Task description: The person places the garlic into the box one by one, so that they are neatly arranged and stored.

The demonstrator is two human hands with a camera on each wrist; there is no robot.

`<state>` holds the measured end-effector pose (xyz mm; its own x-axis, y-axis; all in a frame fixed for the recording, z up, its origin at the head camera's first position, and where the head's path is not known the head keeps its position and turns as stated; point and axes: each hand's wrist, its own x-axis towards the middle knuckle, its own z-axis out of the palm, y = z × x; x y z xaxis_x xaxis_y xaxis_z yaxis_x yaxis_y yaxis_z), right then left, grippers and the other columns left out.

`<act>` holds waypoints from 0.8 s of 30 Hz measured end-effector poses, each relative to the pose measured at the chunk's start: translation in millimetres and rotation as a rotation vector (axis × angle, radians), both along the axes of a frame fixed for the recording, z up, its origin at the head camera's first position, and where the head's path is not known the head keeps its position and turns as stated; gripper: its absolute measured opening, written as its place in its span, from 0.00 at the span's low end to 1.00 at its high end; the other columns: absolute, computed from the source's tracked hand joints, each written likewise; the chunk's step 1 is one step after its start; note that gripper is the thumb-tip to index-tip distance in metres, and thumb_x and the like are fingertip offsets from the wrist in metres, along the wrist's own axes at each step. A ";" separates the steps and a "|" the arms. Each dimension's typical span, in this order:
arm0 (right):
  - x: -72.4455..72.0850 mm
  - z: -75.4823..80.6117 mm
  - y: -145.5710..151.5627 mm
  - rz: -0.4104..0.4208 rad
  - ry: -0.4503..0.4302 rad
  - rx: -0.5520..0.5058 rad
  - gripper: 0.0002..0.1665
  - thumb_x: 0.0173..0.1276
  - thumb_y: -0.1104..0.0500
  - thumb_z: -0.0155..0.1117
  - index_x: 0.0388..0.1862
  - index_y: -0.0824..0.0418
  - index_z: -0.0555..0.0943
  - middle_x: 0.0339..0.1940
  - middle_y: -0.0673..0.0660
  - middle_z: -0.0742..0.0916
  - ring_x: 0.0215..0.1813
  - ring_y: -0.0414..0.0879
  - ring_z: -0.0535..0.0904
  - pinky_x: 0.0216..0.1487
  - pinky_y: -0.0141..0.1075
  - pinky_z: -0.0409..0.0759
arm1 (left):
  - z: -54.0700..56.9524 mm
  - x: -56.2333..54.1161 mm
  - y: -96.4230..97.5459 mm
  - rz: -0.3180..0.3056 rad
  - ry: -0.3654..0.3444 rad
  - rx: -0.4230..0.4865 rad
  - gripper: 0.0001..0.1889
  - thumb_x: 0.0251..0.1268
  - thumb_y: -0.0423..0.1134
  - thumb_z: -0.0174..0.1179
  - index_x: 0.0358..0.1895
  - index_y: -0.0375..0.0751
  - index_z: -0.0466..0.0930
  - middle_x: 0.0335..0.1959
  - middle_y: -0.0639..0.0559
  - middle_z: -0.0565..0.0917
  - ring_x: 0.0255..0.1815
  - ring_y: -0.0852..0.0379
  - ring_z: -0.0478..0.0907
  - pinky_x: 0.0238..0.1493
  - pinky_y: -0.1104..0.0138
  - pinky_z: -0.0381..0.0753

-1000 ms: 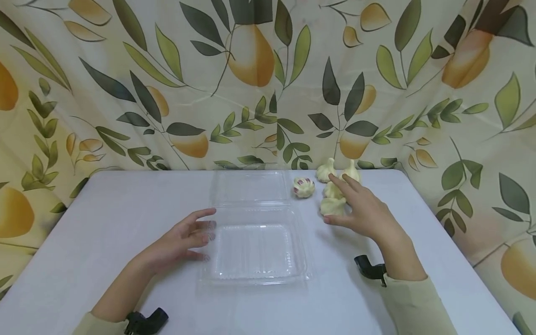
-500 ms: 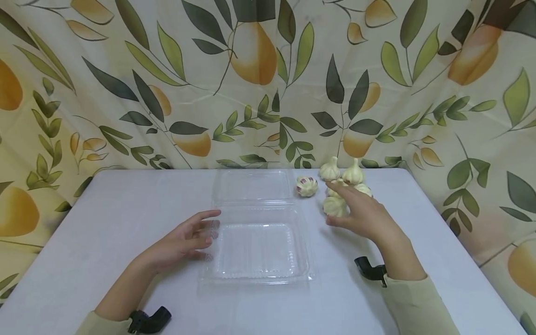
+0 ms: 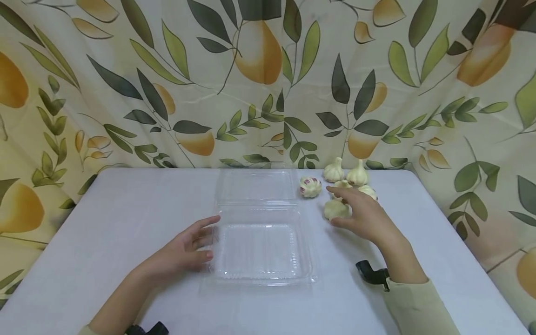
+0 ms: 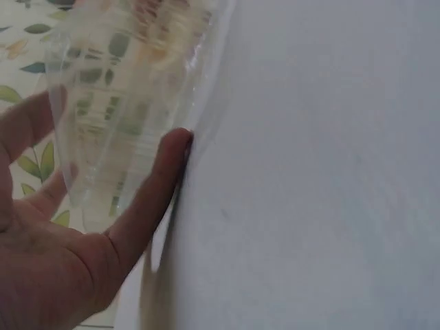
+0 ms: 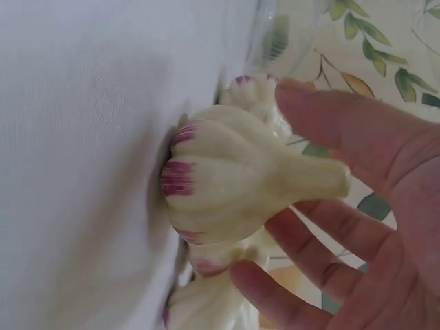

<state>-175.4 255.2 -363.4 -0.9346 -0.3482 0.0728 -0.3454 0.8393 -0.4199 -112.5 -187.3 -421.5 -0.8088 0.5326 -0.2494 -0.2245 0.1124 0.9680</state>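
A clear plastic clamshell container (image 3: 259, 253) lies unfolded on the table, its lid (image 3: 256, 187) towards the back. At the container's left side is my left hand (image 3: 182, 251), fingers spread and touching or nearly touching the wall; the left wrist view shows its thumb (image 4: 165, 161) along the clear edge. My right hand (image 3: 370, 218) reaches over a group of garlic bulbs. Its thumb and fingers are spread around the nearest garlic bulb (image 5: 227, 179), which stands on the cloth with its stem towards the palm. I cannot tell whether they touch it.
Several more bulbs sit behind, among them an upright bulb (image 3: 333, 170) at the back edge and another (image 3: 358, 173) beside it. A purple-streaked bulb (image 3: 310, 187) lies close to the lid's right side. A patterned curtain (image 3: 251, 93) hangs behind the white-covered table (image 3: 138, 204).
The head view has shifted slightly, so the scene sits a little further right. My left thumb has lowered along the container's side. My right hand has hardly moved over the bulbs.
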 end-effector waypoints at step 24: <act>-13.7 -31.1 -10.7 -0.043 -0.090 -0.323 0.39 0.55 0.66 0.77 0.67 0.65 0.75 0.54 0.65 0.83 0.57 0.60 0.79 0.52 0.52 0.81 | -3.7 5.1 2.9 0.027 -0.061 0.127 0.43 0.68 0.28 0.60 0.80 0.56 0.48 0.79 0.42 0.49 0.77 0.38 0.51 0.57 0.52 0.80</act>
<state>-189.1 244.5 -394.5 -0.9555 -0.2810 0.0894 -0.2622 0.6708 -0.6938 -107.4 -184.4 -425.2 -0.8087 0.5412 -0.2304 -0.2841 -0.0165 0.9586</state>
